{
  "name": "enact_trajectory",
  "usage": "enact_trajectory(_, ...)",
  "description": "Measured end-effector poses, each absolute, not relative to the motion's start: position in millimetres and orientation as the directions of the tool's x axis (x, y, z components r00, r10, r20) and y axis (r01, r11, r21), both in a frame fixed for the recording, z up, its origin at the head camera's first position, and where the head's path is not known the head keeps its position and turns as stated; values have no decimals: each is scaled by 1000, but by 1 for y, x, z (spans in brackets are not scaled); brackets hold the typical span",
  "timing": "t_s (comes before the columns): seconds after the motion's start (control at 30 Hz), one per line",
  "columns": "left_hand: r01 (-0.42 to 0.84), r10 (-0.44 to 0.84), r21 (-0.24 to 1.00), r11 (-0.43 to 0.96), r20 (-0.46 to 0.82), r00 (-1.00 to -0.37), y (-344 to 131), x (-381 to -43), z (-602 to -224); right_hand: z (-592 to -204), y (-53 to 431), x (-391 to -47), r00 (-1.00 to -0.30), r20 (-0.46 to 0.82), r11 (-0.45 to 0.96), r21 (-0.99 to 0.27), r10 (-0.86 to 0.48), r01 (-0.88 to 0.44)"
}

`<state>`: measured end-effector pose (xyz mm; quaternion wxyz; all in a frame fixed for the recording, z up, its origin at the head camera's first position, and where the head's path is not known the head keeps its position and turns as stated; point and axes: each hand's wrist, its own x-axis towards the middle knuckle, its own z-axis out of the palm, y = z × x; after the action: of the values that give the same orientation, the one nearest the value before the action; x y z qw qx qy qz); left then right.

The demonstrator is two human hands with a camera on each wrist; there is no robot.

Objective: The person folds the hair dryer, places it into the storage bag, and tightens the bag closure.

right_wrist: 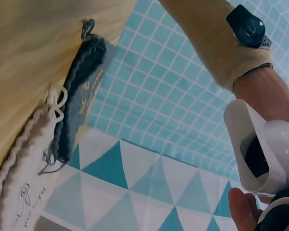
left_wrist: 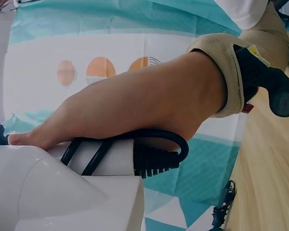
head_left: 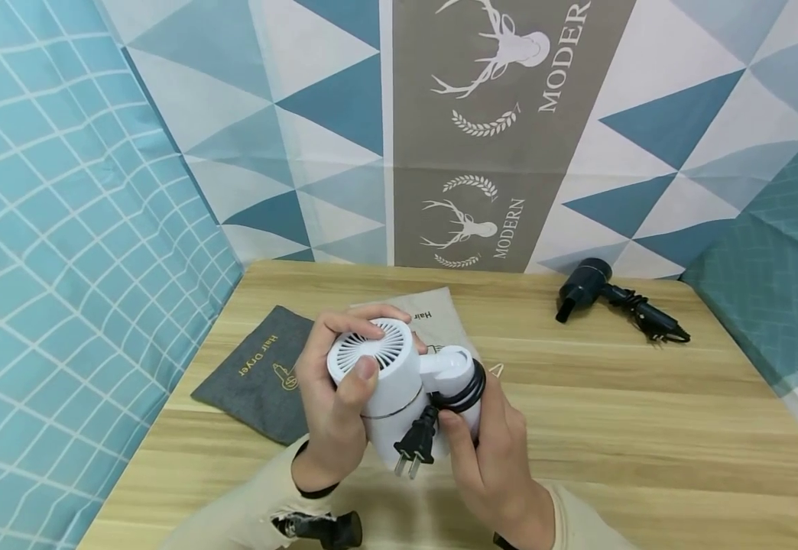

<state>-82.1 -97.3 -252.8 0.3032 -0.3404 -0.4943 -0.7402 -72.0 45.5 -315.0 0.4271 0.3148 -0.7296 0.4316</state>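
Note:
A white hair dryer (head_left: 402,391), its handle folded, is held above the table between both hands. My left hand (head_left: 330,397) grips the body near the slatted vent (head_left: 371,345), thumb and fingers around its edge. My right hand (head_left: 498,451) holds the handle, which has a black cord (head_left: 466,391) wound round it. The two-pin plug (head_left: 416,439) hangs between the hands, prongs pointing down. In the left wrist view the white nozzle (left_wrist: 111,202) shows below the other hand (left_wrist: 135,101). The right wrist view shows the nozzle opening (right_wrist: 255,159) beside the left forearm.
A dark grey drawstring pouch (head_left: 248,374) lies at the left of the wooden table (head_left: 619,443). Behind the hands lies a pale pouch (head_left: 440,305), partly covered. A black hair dryer (head_left: 585,286) with its cord bundled rests at the back right. Patterned cloth walls surround the table.

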Motion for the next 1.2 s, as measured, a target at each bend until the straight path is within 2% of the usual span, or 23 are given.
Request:
enact_trajectory(0.2, 770, -106, 548, -326, 789, -605, -94, -85, -255, -317, 43, -72, -436, 899, 412, -383, -39, -827)
enact_trajectory(0.4, 763, -97, 547, -346, 788, -608, -94, -86, -257, -317, 41, -70, -469, 883, 362, -430, -20, -827)
enact_trajectory(0.67, 732, -43, 590, -341, 768, -639, -107, -90, -251, -307, 40, -68, -551, 822, 226, -515, -145, -827)
enact_trajectory(0.87, 749, -29, 572, -335, 788, -615, -114, -93, -246, -287, 42, -66, -590, 773, 185, -561, -233, -807)
enact_trajectory(1.0, 755, -32, 573, -320, 790, -613, -117, -96, -244, -282, 47, -69, -662, 696, 160, -646, -277, -746)
enact_trajectory(1.2, 760, -82, 576, -302, 778, -623, -122, -102, -241, -291, 66, -86, -802, 462, 92, -844, -379, -529)
